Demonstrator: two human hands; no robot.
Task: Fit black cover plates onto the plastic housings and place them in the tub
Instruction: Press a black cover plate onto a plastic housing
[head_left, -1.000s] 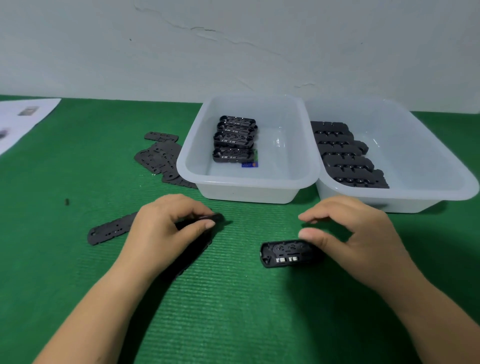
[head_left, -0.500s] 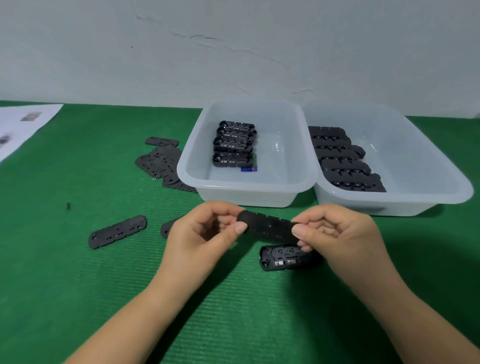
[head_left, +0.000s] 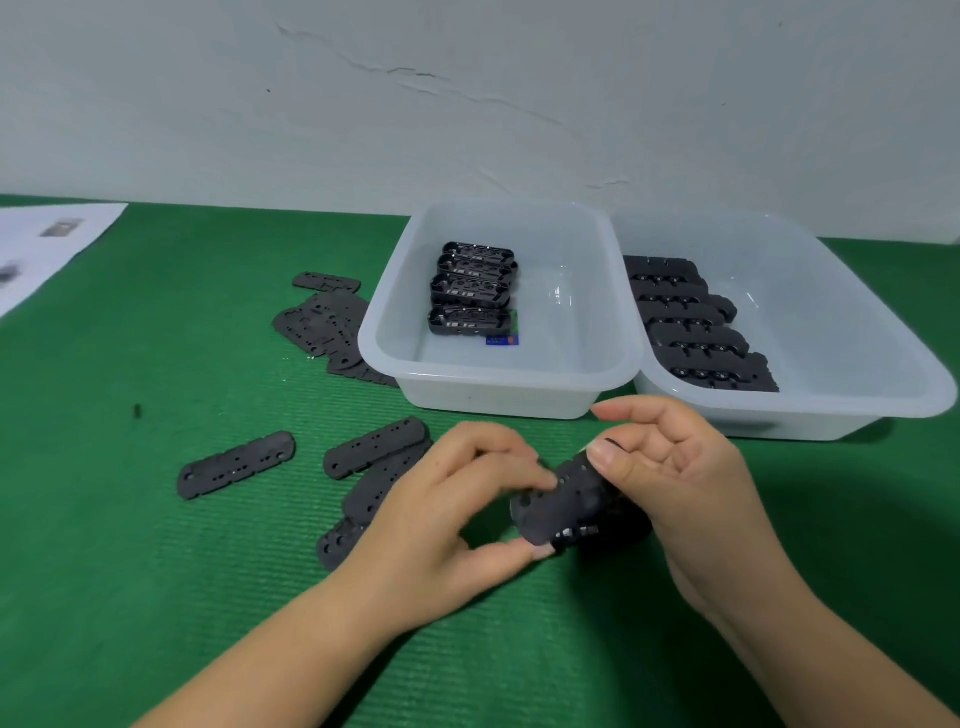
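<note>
Both grips pinch cover plate (head_left: 558, 501) | left hand (head_left: 447, 525), right hand (head_left: 675, 478) | green mat (head_left: 156, 571) | cracked white wall (head_left: 467, 104)

White paper sheet (head_left: 47, 244) on green mat (head_left: 130, 571)

2 tubs (head_left: 498, 384) behind hands (head_left: 519, 499), plates (head_left: 236, 464) left

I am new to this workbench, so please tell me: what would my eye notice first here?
In front, the left hand and right hand pinch a flat black cover plate over a black plastic housing on the green mat. Behind them, two translucent white tubs sit side by side.
</note>
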